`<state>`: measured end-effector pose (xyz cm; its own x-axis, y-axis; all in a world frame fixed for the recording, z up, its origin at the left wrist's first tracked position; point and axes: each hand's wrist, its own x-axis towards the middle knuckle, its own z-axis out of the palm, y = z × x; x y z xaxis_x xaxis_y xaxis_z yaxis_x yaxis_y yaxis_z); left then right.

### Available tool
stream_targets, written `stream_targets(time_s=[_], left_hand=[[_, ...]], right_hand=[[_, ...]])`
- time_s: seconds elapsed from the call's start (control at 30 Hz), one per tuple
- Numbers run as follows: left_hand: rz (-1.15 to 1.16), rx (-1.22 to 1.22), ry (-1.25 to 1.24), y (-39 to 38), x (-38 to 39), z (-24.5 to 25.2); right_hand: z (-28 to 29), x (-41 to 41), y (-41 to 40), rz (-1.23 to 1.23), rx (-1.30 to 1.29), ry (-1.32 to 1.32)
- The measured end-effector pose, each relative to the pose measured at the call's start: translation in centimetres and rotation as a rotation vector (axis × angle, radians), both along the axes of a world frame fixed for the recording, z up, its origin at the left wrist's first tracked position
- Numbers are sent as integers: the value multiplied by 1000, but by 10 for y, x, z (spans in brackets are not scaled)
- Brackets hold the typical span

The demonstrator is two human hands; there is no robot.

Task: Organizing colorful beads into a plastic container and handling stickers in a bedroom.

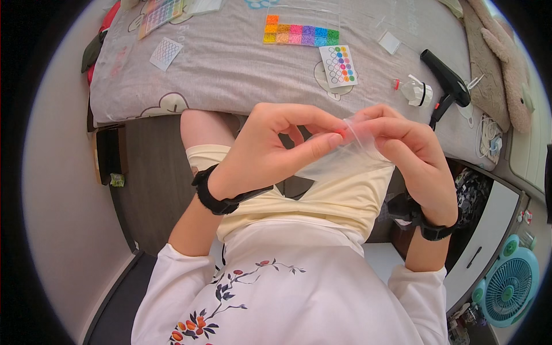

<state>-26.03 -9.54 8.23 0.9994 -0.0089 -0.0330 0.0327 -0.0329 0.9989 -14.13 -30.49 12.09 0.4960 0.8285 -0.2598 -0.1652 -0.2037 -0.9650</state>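
Both my hands hold a translucent plastic bag (345, 159) over my lap, close to the bed's edge. Thumb and fingertips of my left hand (289, 140) pinch the bag by its rim, where a small red piece (340, 133) shows at the fingertips. My right hand (403, 146) grips the bag's other side, some of its fingers behind the film. Beyond the hands, on the bed, lies a clear compartment box (302, 44) with small beads sorted by colour. A white card with coloured circles (338, 67) touches or lies just below the box.
On the bed (241, 82) lie a card of outlined circles (166, 54), a white square (389, 42), a black hair dryer (448, 79), a clear plastic bottle (414, 91) and a white coiled cable (489, 136). A turquoise fan (509, 284) stands at the lower right.
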Motion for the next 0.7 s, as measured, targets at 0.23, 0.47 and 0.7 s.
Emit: stream_targets(time_s=[0.23,0.47,0.7], left_hand=[[29,-1,-10,-3,-1,-2],[65,-23,-8,-5,0,-2],[120,42,-16,-8,-1,-7]], right_hand=[[4,1,0,32,-54,0],[3,-2,1,2,-17,15],[4,-5,2,-35,21,9]])
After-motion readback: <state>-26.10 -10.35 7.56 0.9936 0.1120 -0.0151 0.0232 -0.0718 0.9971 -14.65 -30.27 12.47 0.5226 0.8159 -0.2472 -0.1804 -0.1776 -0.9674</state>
